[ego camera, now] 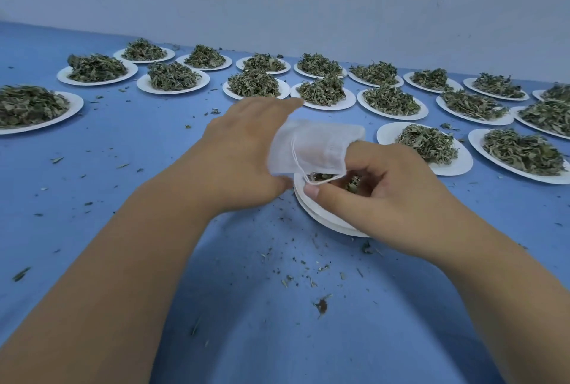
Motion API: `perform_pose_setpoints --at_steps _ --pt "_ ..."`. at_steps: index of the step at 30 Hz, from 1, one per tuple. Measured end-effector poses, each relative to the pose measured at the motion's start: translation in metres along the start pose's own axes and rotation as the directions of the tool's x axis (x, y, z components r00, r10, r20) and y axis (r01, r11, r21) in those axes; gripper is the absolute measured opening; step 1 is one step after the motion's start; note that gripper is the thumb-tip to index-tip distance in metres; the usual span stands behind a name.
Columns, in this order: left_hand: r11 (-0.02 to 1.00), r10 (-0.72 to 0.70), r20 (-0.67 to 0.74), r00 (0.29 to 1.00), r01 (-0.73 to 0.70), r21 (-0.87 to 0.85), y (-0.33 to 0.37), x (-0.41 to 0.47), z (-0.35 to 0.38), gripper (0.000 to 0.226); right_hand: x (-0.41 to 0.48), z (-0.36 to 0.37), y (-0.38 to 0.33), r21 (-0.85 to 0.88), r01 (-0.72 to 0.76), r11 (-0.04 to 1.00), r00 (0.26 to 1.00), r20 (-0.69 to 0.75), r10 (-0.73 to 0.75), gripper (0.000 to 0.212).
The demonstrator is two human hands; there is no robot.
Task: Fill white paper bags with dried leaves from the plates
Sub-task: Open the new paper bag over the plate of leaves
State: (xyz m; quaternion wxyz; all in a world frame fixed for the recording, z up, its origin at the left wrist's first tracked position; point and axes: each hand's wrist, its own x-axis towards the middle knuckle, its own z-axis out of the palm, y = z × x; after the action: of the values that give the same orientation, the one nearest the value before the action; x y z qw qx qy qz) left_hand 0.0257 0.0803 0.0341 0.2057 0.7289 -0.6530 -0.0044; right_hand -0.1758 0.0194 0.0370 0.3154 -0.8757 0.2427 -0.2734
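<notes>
A small white paper bag (320, 144) with a drawstring lies tilted over a stack of white plates (320, 214) in the middle of the blue table. Its mouth points down toward me, and dried leaves (322, 176) show at the opening. My left hand (243, 149) holds the bag's left side, thumb under its lower edge. My right hand (379, 189) has curled fingers at the bag's mouth, pinching dried leaves and touching the string. Most of the plate's leaves are hidden under my right hand.
Several white plates heaped with dried leaves (324, 92) stand in rows across the far half of the table, the nearest one (427, 144) just right of the bag. Leaf crumbs (322, 305) lie scattered on the blue cloth (123, 149). A pale wall (277, 13) runs behind.
</notes>
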Motion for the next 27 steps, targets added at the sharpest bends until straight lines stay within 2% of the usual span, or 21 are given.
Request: perform_pose_setpoints --at_steps 2,4,5,7,8,10,12,17,20,27 --pt "0.999 0.035 0.111 0.993 -0.03 -0.046 -0.005 -0.009 -0.007 0.126 0.0 0.001 -0.001 -0.028 0.0 1.0 0.999 -0.048 -0.001 0.042" --pt "0.983 0.113 0.113 0.987 -0.095 -0.16 0.002 -0.006 -0.011 0.133 0.0 0.0 -0.001 -0.101 0.014 0.995 0.998 -0.054 -0.02 0.037" --pt "0.985 0.117 0.082 0.99 -0.105 -0.138 0.008 0.002 -0.011 0.131 0.0 0.0 -0.002 -0.149 0.034 0.988 0.998 -0.041 -0.04 0.032" --pt "0.995 0.06 0.059 0.996 -0.064 0.07 0.024 0.015 -0.012 0.124 0.001 0.001 -0.004 -0.251 0.09 0.964 0.995 -0.028 -0.1 0.031" --pt "0.99 0.1 0.047 0.994 -0.104 0.095 0.03 0.015 -0.009 0.123 0.001 0.001 -0.006 -0.301 0.122 0.946 0.991 -0.013 -0.132 0.03" --pt "0.947 0.312 0.004 0.95 -0.311 -0.077 0.035 0.002 -0.001 0.121 0.001 0.003 -0.011 -0.349 0.181 0.919 0.983 0.051 -0.175 0.024" --pt "0.903 0.392 -0.028 0.92 -0.39 -0.181 0.034 -0.012 0.002 0.118 -0.001 0.005 -0.014 -0.343 0.217 0.914 0.976 0.111 -0.19 0.022" --pt "0.901 0.344 -0.134 0.929 -0.367 -0.229 0.033 -0.005 0.005 0.098 -0.003 0.004 -0.017 -0.407 0.244 0.88 0.968 0.155 -0.197 0.015" --pt "0.91 0.32 -0.164 0.933 -0.351 -0.222 0.025 -0.006 0.006 0.085 -0.005 0.004 -0.018 -0.379 0.249 0.891 0.967 0.157 -0.203 0.014" --pt "0.908 0.143 -0.15 0.978 -0.191 -0.374 0.007 -0.005 0.008 0.06 -0.006 0.002 -0.012 -0.346 0.227 0.91 0.973 0.106 -0.203 0.007"
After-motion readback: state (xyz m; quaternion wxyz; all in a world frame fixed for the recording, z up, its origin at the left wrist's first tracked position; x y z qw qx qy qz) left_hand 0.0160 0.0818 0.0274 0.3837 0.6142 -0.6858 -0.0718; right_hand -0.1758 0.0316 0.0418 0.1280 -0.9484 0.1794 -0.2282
